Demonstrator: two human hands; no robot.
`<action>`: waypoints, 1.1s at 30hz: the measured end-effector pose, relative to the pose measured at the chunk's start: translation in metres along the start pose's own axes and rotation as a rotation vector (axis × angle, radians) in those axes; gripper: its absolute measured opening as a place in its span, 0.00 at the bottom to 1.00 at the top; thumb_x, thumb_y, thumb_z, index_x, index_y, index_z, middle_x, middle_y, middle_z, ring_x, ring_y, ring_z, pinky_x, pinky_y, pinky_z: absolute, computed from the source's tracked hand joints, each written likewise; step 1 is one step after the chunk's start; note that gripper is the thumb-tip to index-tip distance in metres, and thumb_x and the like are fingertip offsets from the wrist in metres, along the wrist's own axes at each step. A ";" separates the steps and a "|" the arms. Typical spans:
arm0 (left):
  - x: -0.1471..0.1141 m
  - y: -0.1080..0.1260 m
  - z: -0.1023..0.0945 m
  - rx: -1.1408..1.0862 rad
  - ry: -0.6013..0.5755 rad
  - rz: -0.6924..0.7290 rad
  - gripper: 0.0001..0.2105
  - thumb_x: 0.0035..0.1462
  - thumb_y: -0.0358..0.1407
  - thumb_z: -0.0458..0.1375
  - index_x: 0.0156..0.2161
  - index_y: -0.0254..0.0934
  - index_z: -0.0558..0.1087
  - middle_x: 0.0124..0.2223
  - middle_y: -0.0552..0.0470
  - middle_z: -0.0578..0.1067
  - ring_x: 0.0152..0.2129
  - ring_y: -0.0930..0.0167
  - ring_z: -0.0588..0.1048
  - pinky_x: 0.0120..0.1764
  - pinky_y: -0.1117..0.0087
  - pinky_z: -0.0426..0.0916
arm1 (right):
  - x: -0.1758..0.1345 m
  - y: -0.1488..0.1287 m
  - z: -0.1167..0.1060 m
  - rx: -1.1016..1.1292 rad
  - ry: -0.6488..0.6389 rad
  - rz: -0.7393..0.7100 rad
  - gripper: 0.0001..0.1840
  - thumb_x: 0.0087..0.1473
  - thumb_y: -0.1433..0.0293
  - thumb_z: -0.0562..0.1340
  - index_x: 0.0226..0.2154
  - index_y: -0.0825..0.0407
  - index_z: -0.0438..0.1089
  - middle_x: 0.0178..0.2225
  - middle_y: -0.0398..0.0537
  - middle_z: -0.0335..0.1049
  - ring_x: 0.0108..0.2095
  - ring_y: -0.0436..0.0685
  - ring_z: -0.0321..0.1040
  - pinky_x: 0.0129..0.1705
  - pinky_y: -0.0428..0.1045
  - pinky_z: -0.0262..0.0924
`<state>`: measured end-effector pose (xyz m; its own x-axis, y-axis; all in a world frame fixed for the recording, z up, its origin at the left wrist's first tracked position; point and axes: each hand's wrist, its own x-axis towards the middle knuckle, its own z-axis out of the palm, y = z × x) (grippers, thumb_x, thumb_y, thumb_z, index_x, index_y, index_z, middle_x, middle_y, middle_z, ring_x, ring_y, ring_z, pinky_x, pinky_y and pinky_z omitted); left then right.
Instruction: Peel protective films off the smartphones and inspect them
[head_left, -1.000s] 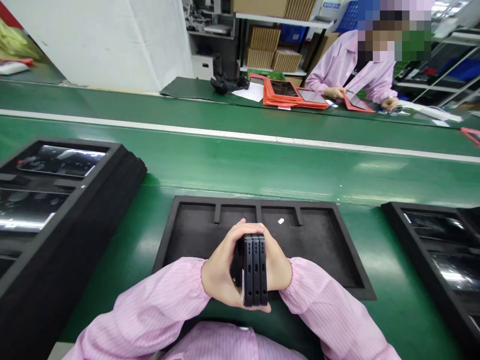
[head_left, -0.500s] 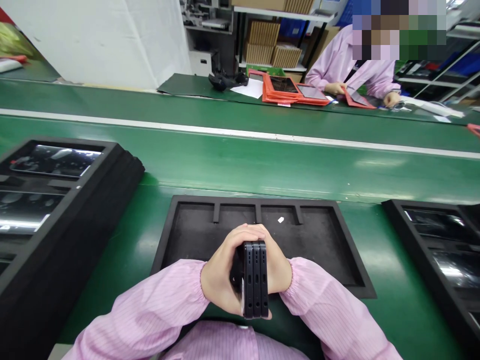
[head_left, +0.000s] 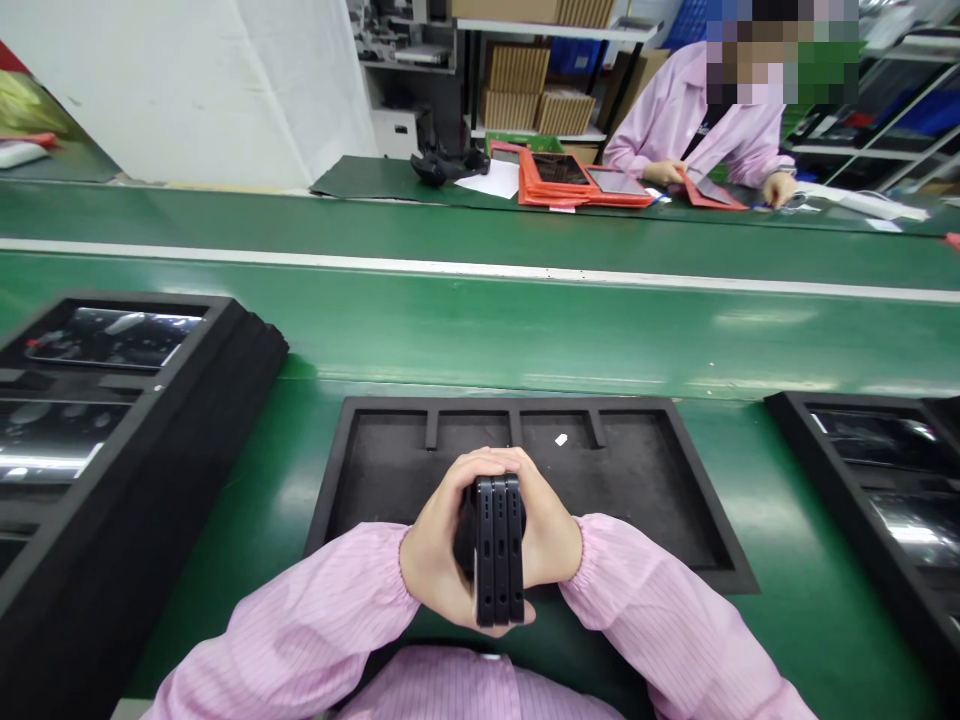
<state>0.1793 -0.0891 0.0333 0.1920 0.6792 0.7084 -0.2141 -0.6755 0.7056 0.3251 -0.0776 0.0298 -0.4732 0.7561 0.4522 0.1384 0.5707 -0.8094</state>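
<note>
Three dark smartphones [head_left: 501, 550] stand pressed side by side, their port edges turned up toward me. My left hand [head_left: 439, 555] is closed round them from the left, fingers over the far end and thumb low at the near end. From the right, my right hand [head_left: 547, 530] grips the same stack, its fingertips meeting the left ones at the far end. Both hands hover over the near part of a black foam tray [head_left: 420, 490]. A small white scrap [head_left: 561, 440] lies in that tray.
A tall stack of black foam trays [head_left: 172, 440] holding phones stands at left; another tray with phones [head_left: 795, 440] is at right. Beyond the green bench, a co-worker [head_left: 697, 120] in pink handles a red-framed device, beside a pile of red-framed devices [head_left: 555, 190].
The phones in my hands have shifted slightly left and tilted a little. Both hands keep hold of them. The camera view has tipped slightly.
</note>
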 end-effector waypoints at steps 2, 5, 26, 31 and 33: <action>0.000 0.000 0.000 -0.001 -0.001 -0.005 0.41 0.42 0.50 0.70 0.59 0.38 0.61 0.50 0.42 0.69 0.48 0.57 0.71 0.54 0.52 0.68 | 0.000 0.000 0.000 -0.009 -0.002 0.004 0.47 0.30 0.52 0.75 0.51 0.44 0.55 0.45 0.50 0.65 0.45 0.64 0.68 0.48 0.59 0.64; 0.000 0.000 0.000 0.009 -0.007 -0.001 0.42 0.42 0.50 0.70 0.59 0.38 0.60 0.50 0.42 0.69 0.49 0.58 0.71 0.54 0.53 0.68 | 0.001 0.000 0.000 -0.017 -0.005 -0.007 0.47 0.31 0.54 0.75 0.51 0.44 0.55 0.45 0.51 0.65 0.45 0.64 0.68 0.48 0.60 0.64; -0.006 0.000 -0.002 0.076 0.089 -0.033 0.41 0.41 0.52 0.67 0.58 0.39 0.61 0.49 0.44 0.68 0.47 0.59 0.70 0.55 0.53 0.65 | 0.003 -0.005 0.005 -0.116 0.010 0.010 0.52 0.25 0.54 0.77 0.50 0.48 0.56 0.46 0.53 0.67 0.43 0.64 0.69 0.46 0.59 0.64; -0.007 0.002 0.001 0.079 0.107 -0.034 0.39 0.42 0.53 0.66 0.57 0.39 0.61 0.48 0.44 0.69 0.46 0.58 0.71 0.54 0.52 0.66 | 0.003 -0.004 0.005 -0.129 0.020 -0.041 0.55 0.25 0.51 0.77 0.52 0.48 0.54 0.46 0.53 0.68 0.45 0.65 0.70 0.46 0.60 0.64; -0.006 0.003 0.003 0.065 0.124 -0.033 0.38 0.42 0.52 0.66 0.57 0.39 0.61 0.48 0.44 0.69 0.46 0.59 0.71 0.53 0.53 0.67 | 0.003 -0.004 0.005 -0.132 0.024 -0.058 0.55 0.25 0.50 0.77 0.53 0.48 0.54 0.46 0.53 0.68 0.45 0.65 0.70 0.46 0.59 0.64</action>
<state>0.1799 -0.0959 0.0307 0.0771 0.7287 0.6804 -0.1465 -0.6668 0.7307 0.3186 -0.0795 0.0319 -0.4627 0.7270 0.5074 0.2252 0.6500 -0.7258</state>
